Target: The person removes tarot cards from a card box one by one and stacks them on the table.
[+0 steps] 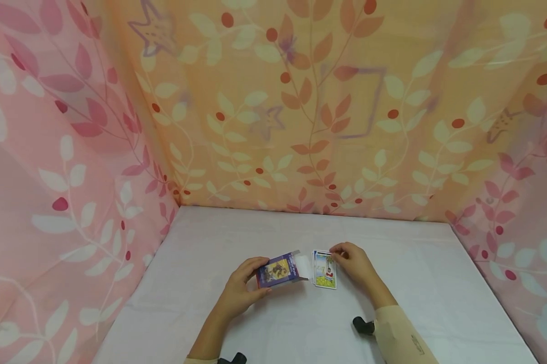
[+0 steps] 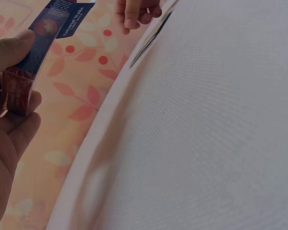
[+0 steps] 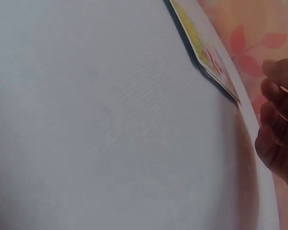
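Observation:
My left hand (image 1: 239, 293) grips a small purple-blue card box (image 1: 275, 271) by its closed end, thumb on one side and fingers on the other. The box is held off the table, its open end and flaps facing right; "Universal Waite" is printed on a flap in the left wrist view. Just right of it, a short stack of picture cards (image 1: 325, 273) lies face up on the white cloth, edges slightly uneven. My right hand (image 3: 281, 112) hovers by the stack's far right corner, its fingers loosely bent. Nothing shows between them in the right wrist view.
A white cloth covers the table (image 1: 237, 230). Patterned fabric curtains (image 1: 273, 126) hang at the back and both sides. Black wrist devices (image 1: 363, 326) sit by the forearms.

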Demonstrator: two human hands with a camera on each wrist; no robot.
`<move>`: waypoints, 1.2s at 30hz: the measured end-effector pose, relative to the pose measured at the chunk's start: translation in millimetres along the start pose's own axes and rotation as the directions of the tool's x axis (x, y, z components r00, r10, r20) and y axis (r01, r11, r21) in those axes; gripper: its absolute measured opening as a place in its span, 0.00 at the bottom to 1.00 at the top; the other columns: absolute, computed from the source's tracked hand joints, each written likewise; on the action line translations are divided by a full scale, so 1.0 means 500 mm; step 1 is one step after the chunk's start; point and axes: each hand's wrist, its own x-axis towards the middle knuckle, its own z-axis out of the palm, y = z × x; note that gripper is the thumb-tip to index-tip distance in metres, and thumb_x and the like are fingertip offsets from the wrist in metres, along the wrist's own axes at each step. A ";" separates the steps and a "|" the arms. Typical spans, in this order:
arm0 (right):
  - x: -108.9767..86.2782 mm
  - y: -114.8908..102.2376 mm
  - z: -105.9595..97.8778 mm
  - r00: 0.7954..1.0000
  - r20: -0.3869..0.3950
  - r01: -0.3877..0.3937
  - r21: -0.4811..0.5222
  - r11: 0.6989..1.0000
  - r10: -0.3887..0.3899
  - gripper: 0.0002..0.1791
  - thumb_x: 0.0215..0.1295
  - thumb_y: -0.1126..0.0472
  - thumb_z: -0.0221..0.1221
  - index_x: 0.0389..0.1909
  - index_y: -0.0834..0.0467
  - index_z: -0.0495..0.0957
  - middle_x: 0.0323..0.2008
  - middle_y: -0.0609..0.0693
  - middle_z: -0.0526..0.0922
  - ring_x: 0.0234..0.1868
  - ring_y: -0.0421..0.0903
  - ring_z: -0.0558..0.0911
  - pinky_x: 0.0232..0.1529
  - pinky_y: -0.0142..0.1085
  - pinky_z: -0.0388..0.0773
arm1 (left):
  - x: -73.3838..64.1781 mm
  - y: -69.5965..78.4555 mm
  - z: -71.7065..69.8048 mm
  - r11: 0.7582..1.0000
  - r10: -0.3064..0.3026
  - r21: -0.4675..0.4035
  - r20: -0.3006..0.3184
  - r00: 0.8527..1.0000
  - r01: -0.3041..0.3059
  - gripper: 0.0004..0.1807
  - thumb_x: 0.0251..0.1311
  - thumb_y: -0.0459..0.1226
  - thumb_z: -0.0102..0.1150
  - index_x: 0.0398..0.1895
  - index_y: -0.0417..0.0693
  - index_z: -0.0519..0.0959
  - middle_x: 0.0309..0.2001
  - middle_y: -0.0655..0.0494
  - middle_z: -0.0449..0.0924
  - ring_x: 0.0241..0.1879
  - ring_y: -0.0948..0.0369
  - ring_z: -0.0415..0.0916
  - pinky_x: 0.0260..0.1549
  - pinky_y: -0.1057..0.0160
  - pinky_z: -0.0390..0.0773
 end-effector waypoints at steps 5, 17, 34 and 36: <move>-0.015 -0.011 -0.007 1.000 -0.029 0.009 0.010 1.000 -0.008 0.07 0.70 0.57 0.65 0.46 0.52 0.85 0.39 0.46 0.81 0.39 0.45 0.75 0.38 0.35 0.75 | -0.002 0.000 -0.001 1.000 -0.029 0.011 -0.030 0.999 0.029 0.41 0.49 0.33 0.80 0.68 0.61 0.75 0.66 0.67 0.72 0.69 0.59 0.71 0.68 0.56 0.73; -0.055 -0.048 -0.019 0.996 -0.074 0.051 0.041 0.998 -0.048 0.05 0.68 0.60 0.67 0.43 0.50 0.85 0.38 0.44 0.82 0.37 0.44 0.77 0.34 0.31 0.77 | -0.001 -0.009 0.000 0.995 -0.068 0.065 -0.022 0.997 0.070 0.39 0.52 0.35 0.79 0.69 0.56 0.73 0.67 0.63 0.71 0.70 0.56 0.69 0.69 0.56 0.72; -0.101 -0.069 -0.032 0.989 -0.094 0.121 0.035 0.992 -0.117 0.06 0.67 0.61 0.68 0.42 0.50 0.86 0.34 0.41 0.80 0.34 0.41 0.76 0.32 0.29 0.77 | -0.004 -0.046 0.002 0.962 -0.184 0.209 0.024 0.983 0.175 0.40 0.52 0.44 0.78 0.69 0.56 0.72 0.68 0.63 0.72 0.72 0.54 0.67 0.74 0.48 0.65; -0.105 -0.063 -0.031 0.988 -0.101 0.124 0.037 0.992 -0.120 0.06 0.67 0.61 0.68 0.42 0.51 0.86 0.34 0.40 0.80 0.34 0.40 0.77 0.32 0.29 0.77 | -0.005 -0.048 0.002 0.961 -0.199 0.201 0.025 0.980 0.190 0.40 0.52 0.45 0.78 0.69 0.56 0.73 0.68 0.64 0.72 0.73 0.54 0.66 0.74 0.47 0.64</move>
